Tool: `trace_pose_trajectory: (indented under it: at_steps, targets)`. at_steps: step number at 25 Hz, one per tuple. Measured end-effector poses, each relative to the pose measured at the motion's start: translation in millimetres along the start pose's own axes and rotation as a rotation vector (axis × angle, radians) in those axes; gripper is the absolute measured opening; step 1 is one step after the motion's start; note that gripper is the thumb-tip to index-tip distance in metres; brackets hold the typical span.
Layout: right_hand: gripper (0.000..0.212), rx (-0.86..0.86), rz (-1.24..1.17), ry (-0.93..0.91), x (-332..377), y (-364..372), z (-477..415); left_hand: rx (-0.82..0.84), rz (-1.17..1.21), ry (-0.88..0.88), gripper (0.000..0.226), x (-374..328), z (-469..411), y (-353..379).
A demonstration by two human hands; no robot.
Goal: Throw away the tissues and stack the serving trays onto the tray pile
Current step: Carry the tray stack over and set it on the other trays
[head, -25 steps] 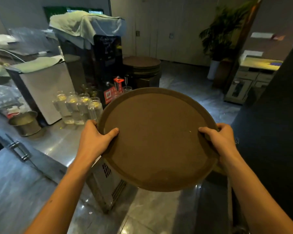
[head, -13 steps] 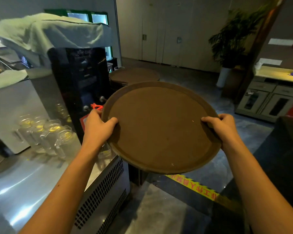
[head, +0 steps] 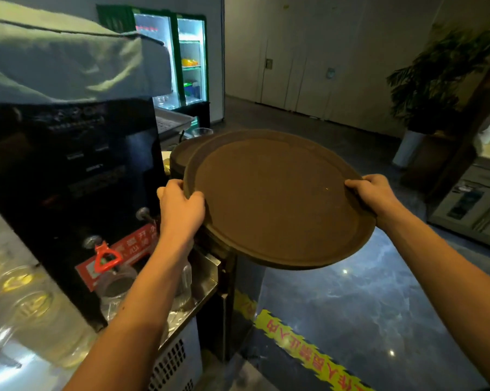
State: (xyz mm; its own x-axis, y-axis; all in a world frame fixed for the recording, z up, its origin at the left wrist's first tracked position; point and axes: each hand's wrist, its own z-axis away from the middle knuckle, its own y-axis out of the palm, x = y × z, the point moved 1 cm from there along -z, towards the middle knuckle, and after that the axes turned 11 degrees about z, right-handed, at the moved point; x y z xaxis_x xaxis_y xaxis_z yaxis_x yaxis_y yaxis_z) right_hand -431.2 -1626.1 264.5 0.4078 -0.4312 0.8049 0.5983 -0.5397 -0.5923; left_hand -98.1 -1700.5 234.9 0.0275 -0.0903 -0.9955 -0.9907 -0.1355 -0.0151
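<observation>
I hold a round brown serving tray [head: 277, 198] in the air with both hands. My left hand [head: 180, 210] grips its left rim and my right hand [head: 372, 193] grips its right rim. The tray tilts slightly toward me. Just behind and under its far left edge sits the tray pile [head: 181, 155], a stack of matching brown round trays; the held tray hides most of it. No tissues are in view.
A black drinks machine [head: 74, 176] with a cloth [head: 69, 57] on top stands at my left on a steel counter [head: 207, 261] with glass mugs [head: 32, 303]. A lit fridge [head: 181, 60] is behind. Yellow floor tape [head: 303, 345] and a potted plant [head: 435, 88] lie to the right.
I have walked forward along the counter. The tray in my hands now overlaps the tray pile, which was farther off before. Both grips are unchanged.
</observation>
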Motion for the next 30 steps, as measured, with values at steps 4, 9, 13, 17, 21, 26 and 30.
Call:
trace_pose_trajectory:
  at_steps: [4,9,13,17,21,26,30]
  targets:
    - [0.034,0.117,0.014,-0.046,21.7,39.8,-103.4,-0.181,-0.039,0.02,0.023,14.0,-41.2,41.4]
    - [0.029,0.365,-0.01,-0.086,55.7,98.2,-214.5,-0.454,-0.091,-0.076,0.025,27.5,-81.1,92.9]
    - [0.028,0.498,-0.005,-0.128,82.9,139.3,-273.2,-0.631,-0.128,-0.14,0.02,24.3,-107.5,124.1]
    - [0.012,0.536,0.023,-0.177,95.0,171.0,-305.4,-0.689,-0.175,-0.167,0.015,35.6,-122.5,136.6]
    - [0.017,0.554,0.064,-0.232,102.6,194.9,-322.4,-0.721,-0.274,-0.204,0.015,42.9,-135.4,132.9]
    - [0.015,0.56,0.141,-0.31,105.2,214.2,-329.6,-0.703,-0.352,-0.258,0.029,50.9,-141.0,122.2]
    - [0.026,0.514,0.196,-0.388,102.0,225.9,-331.7,-0.701,-0.368,-0.254,0.014,50.9,-139.4,119.6]
